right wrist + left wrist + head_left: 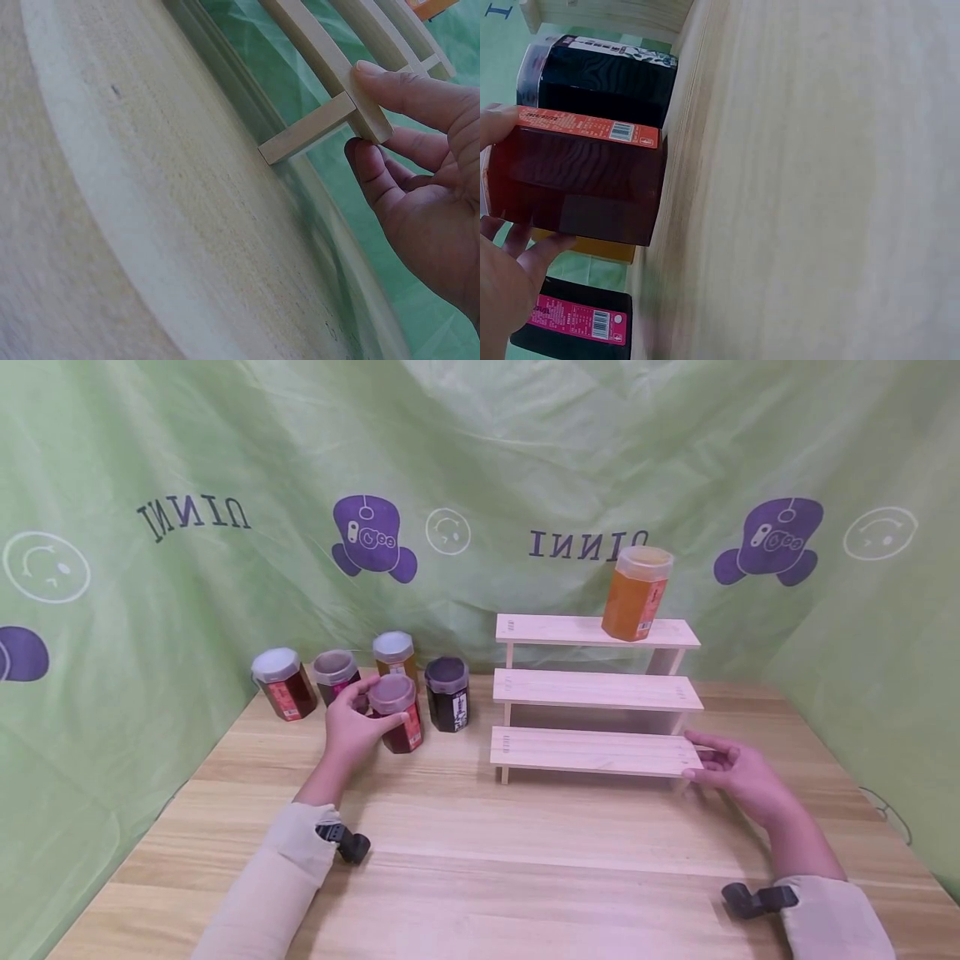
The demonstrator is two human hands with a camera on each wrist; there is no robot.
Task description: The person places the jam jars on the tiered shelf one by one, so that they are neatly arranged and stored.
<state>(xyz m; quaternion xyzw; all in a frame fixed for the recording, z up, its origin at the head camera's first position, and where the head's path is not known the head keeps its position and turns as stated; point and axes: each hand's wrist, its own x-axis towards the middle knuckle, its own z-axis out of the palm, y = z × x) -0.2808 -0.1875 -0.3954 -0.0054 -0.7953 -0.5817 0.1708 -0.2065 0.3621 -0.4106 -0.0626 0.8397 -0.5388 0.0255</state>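
Early stage, by the look: one amber jar (634, 602) up on the three-tier wooden rack (555, 689), five other jars (447, 712) off it. Left hand (348, 724) grips a dark-red hexagonal jar (402, 733), thumb and fingers on opposite sides; base lifted or touching tabletop (525, 852), hard to tell. Right hand (742, 778) pinches the rack's lowest board, right end.

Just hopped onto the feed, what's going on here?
A person's left hand grips a dark red jar, with four other jars close by on the table. Their right hand holds the right end of the lowest shelf of a three-tier wooden stand. One amber jar stands on its top shelf.
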